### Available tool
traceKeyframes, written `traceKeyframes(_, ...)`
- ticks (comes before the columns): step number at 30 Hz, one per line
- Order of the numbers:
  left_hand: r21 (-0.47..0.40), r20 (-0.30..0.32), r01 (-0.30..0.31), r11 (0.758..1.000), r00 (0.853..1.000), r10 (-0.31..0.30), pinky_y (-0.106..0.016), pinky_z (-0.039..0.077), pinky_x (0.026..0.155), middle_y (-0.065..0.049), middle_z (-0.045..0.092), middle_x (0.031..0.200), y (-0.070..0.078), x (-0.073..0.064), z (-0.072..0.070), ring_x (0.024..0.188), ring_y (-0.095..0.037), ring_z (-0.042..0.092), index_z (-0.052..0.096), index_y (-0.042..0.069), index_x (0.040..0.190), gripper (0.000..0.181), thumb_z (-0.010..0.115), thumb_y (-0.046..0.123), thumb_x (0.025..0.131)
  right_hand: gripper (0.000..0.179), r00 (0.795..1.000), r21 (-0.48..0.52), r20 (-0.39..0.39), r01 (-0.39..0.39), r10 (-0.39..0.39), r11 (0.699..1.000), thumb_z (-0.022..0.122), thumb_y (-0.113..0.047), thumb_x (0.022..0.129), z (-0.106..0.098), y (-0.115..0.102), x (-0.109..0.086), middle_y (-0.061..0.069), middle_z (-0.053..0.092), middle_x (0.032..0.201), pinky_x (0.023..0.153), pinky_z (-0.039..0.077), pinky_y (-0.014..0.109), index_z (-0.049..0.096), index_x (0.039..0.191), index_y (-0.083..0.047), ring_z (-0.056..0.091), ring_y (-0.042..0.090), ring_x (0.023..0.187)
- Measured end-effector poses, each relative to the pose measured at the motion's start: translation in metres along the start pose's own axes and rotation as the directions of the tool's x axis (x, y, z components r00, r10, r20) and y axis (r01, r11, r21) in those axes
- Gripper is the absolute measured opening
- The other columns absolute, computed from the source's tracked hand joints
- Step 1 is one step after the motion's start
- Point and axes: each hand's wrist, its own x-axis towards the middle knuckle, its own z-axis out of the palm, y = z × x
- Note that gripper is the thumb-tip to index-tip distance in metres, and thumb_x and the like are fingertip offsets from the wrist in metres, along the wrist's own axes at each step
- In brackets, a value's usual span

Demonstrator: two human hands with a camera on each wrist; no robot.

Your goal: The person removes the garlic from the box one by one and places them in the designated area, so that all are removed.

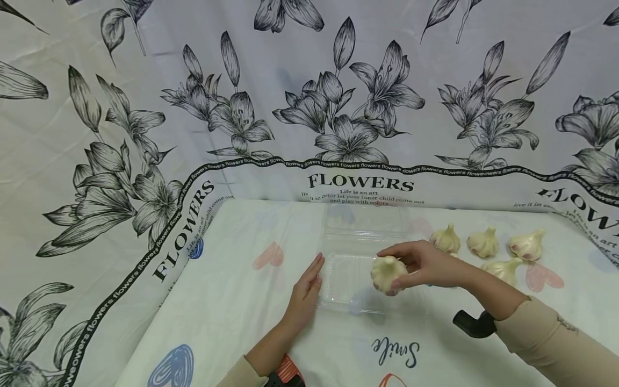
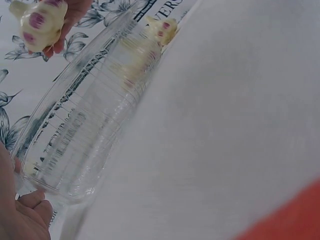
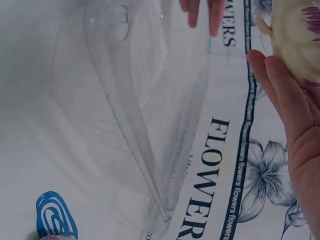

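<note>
My right hand (image 1: 430, 264) holds a whole garlic bulb (image 1: 387, 274) between thumb and fingers, over the right part of a clear plastic clamshell box (image 1: 344, 285). The box lies with its lid (image 1: 367, 219) folded back, away from me. Along the box's left side rests my left hand (image 1: 303, 298), its fingers fairly straight and touching the wall. In the left wrist view, the held garlic bulb (image 2: 42, 22) is above the box's rim, and the box wall (image 2: 75, 135) looks ribbed and see-through. Purple patches mark the bulb's skin (image 3: 295, 45) in the right wrist view.
Several more garlic bulbs (image 1: 483, 243) lie to the right of the box, some partly behind my right forearm. A white cloth (image 1: 232, 312) with printed hearts covers the surface. At the back hangs a flower-print curtain (image 1: 300, 140). A black object (image 1: 476, 324) is beneath the right wrist.
</note>
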Motion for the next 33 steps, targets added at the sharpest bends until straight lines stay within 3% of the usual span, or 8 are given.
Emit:
traceKeyframes(3,-0.003,-0.009,-0.017,1.0,1.0,0.017,-0.039,0.019,0.113,-0.014,0.027,0.152,-0.013,0.002,0.001,0.142,-0.026,0.021,0.035,-0.004,0.14,0.043,0.037,-0.002,0.098,0.055,0.999,0.033,-0.028,0.028,-0.027,0.999,0.073,-0.013,0.08,-0.001,0.003,-0.012,0.01,0.065,0.108,0.069,0.057,0.027,0.051,0.128,0.002,0.067,0.01,0.086)
traceKeyframes(7,0.012,-0.021,-0.03,0.999,0.999,0.031,-0.022,0.02,0.114,-0.008,0.028,0.153,-0.027,0.005,0.003,0.143,-0.022,0.022,0.036,0.0,0.141,0.043,0.038,0.002,0.099,0.055,0.996,0.093,-0.055,0.069,-0.064,0.993,0.069,-0.005,0.082,-0.003,0.008,-0.029,-0.003,0.067,0.106,0.067,0.058,0.029,0.046,0.13,0.01,0.068,0.011,0.086)
traceKeyframes(9,0.015,-0.025,-0.034,0.999,0.999,0.034,-0.014,0.019,0.111,-0.007,0.029,0.153,-0.029,0.006,0.003,0.142,-0.021,0.023,0.037,0.001,0.141,0.043,0.038,0.003,0.098,0.055,0.994,0.12,-0.07,0.089,-0.081,0.989,0.067,-0.002,0.083,-0.004,0.01,-0.037,-0.008,0.066,0.108,0.067,0.058,0.029,0.043,0.13,0.013,0.068,0.011,0.086)
traceKeyframes(12,0.015,-0.029,-0.046,0.999,0.998,0.047,-0.014,0.02,0.111,-0.008,0.029,0.152,-0.029,0.005,0.003,0.142,-0.021,0.023,0.037,0.001,0.141,0.043,0.038,0.003,0.098,0.053,0.989,0.139,-0.109,0.111,-0.097,0.984,0.064,0.003,0.083,-0.006,0.013,-0.048,-0.01,0.066,0.108,0.067,0.057,0.028,0.042,0.13,0.014,0.068,0.009,0.086)
traceKeyframes(17,0.018,-0.031,-0.03,0.999,0.999,0.03,-0.012,0.02,0.111,-0.008,0.029,0.152,-0.024,0.005,0.003,0.142,-0.022,0.023,0.038,0.0,0.141,0.043,0.039,0.001,0.097,0.053,0.965,0.128,-0.21,0.186,-0.156,0.974,0.062,0.011,0.081,-0.005,0.026,-0.067,-0.013,0.06,0.121,0.056,0.051,0.026,0.045,0.131,0.009,0.057,0.0,0.068)
traceKeyframes(20,0.013,-0.036,-0.022,1.0,0.999,0.023,-0.003,0.017,0.105,-0.005,0.029,0.152,-0.029,0.006,0.004,0.142,-0.02,0.023,0.038,0.002,0.141,0.043,0.039,0.002,0.098,0.055,0.953,0.163,-0.246,0.222,-0.179,0.961,0.058,0.016,0.08,-0.003,0.036,-0.08,-0.012,0.052,0.134,0.056,0.049,0.025,0.043,0.133,0.009,0.057,-0.001,0.075)
traceKeyframes(24,0.007,-0.032,-0.026,1.0,0.999,0.027,-0.004,0.017,0.105,-0.006,0.029,0.153,-0.03,0.006,0.005,0.142,-0.02,0.022,0.037,0.003,0.141,0.043,0.039,0.002,0.098,0.055,0.948,0.195,-0.293,0.189,-0.127,0.963,0.056,0.017,0.081,0.001,0.047,-0.097,-0.012,0.048,0.139,0.063,0.053,0.022,0.041,0.134,0.009,0.059,-0.003,0.099)
traceKeyframes(33,-0.012,-0.033,-0.032,0.999,0.999,0.031,-0.003,0.018,0.105,-0.008,0.029,0.153,-0.032,0.006,0.005,0.143,-0.021,0.022,0.037,0.002,0.141,0.043,0.039,0.004,0.098,0.059,0.901,0.239,-0.424,0.214,-0.097,0.947,0.05,0.024,0.079,0.004,0.071,-0.136,-0.011,0.048,0.139,0.072,0.053,0.017,0.039,0.136,0.009,0.055,-0.004,0.108)
